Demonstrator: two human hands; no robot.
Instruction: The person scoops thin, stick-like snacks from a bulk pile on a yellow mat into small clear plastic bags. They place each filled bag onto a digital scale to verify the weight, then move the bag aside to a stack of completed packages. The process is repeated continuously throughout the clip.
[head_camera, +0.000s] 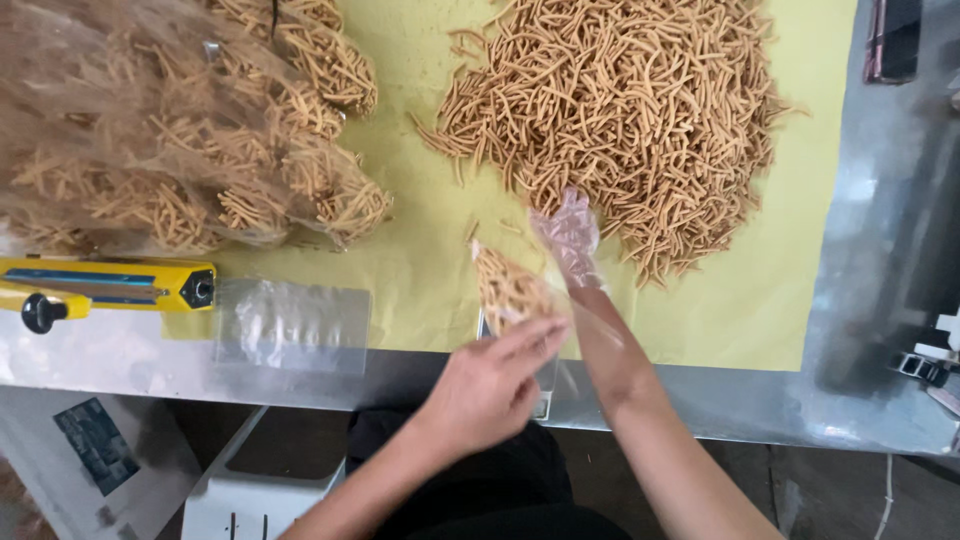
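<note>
My left hand (495, 380) holds the open end of a small clear plastic bag (510, 290) partly filled with thin golden fried snack sticks. My right hand (570, 238), in a thin clear plastic glove, reaches to the near edge of a large loose pile of the same sticks (620, 110) on yellow paper (420, 250). The gloved fingers rest among the sticks at the pile's edge; whether they grip any is hidden by the glove and blur.
A heap of filled clear bags (180, 130) lies at the upper left. A yellow bag sealer (100, 288) sits at the left edge. Empty flat clear bags (290, 325) lie beside it. The metal table (860, 300) extends right, with a dark device (895, 40) at the top right.
</note>
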